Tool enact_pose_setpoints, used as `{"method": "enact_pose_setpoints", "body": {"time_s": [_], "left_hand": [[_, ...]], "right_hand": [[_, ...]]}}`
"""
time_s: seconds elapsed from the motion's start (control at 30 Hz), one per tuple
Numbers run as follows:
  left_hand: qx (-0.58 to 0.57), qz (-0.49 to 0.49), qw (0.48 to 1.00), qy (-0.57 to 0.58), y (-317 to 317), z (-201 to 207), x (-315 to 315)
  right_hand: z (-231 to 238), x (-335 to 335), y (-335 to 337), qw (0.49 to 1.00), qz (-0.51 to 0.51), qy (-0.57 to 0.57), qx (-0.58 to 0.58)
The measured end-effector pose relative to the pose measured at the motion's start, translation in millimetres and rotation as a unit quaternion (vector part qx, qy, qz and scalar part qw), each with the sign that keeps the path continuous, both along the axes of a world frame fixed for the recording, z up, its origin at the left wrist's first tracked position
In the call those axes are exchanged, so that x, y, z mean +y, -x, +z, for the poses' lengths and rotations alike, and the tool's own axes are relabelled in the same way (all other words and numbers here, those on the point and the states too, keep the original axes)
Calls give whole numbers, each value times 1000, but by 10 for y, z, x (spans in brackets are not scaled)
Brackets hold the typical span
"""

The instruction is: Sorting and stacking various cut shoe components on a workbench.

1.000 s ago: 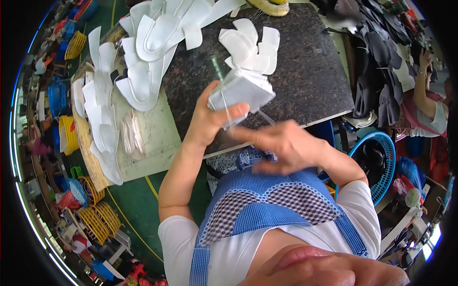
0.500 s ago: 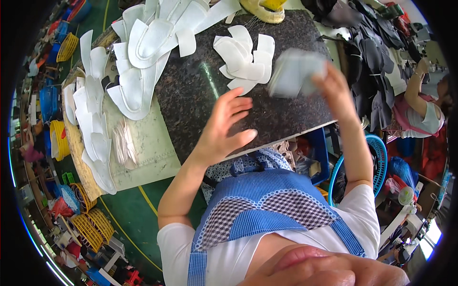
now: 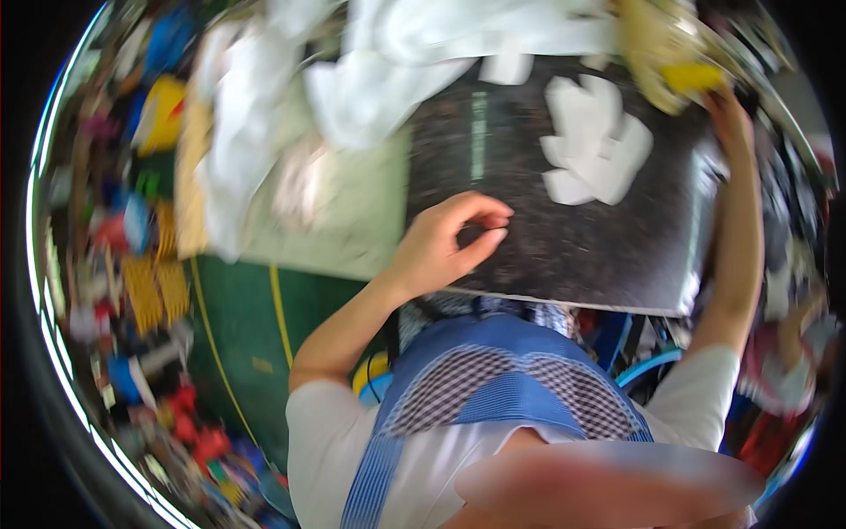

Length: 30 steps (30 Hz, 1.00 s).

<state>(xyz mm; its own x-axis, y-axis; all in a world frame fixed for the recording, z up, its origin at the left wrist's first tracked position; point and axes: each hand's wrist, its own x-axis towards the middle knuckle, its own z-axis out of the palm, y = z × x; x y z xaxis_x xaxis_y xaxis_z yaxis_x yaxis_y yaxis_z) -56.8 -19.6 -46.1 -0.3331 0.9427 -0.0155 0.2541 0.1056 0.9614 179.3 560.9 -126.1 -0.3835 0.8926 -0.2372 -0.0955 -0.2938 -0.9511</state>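
At the far right corner of the dark stone slab (image 3: 546, 256), my right hand (image 3: 733, 123) reaches to a bright yellow thing (image 3: 692, 78). The fingers close on its right end; blur hides its kind. It lies over the side of a yellowish, coated-looking container (image 3: 648, 44). My left hand (image 3: 454, 238) hovers above the slab's near left part, loosely curled, with a small gap between thumb and forefinger and nothing in it. Several white flat cut pieces (image 3: 586, 141) overlap in a loose pile on the slab, between the two hands.
Large white curved pieces (image 3: 432, 26) heap along the back. More white pieces (image 3: 247, 123) run down the left of the pale board (image 3: 352, 212), beside a small pale bundle (image 3: 300, 181). Dark pieces hang at the right, with another person (image 3: 784, 370) beyond.
My right hand has moved far and right to the yellow thing; the blurred pale stack it held is out of it. My left fingers have curled inward. The whole view has shifted and turned.
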Motion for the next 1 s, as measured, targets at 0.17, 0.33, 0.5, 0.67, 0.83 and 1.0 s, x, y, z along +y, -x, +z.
{"method": "enact_pose_setpoints", "body": {"time_s": [0.17,0.33,0.5,0.67,0.83,1.0], "left_hand": [[378,210,899,-59,475,-114,-541],[344,409,839,98,1398,-305,-1440],[338,273,898,71,1643,-451,-1690],[480,281,824,112,1695,-385,-1643],[468,417,774,91,1783,-391,-1672],[167,470,864,-67,1497,-175,-1516]], "right_hand": [[-158,216,-707,954,-89,-232,-167],[299,-1134,-590,971,-17,-222,-87],[680,-2322,-299,972,103,-185,-106],[1025,-3472,571,932,246,-226,-142],[1099,-4359,1339,855,461,-218,-92],[999,-4953,1873,830,517,-210,-9]]}}
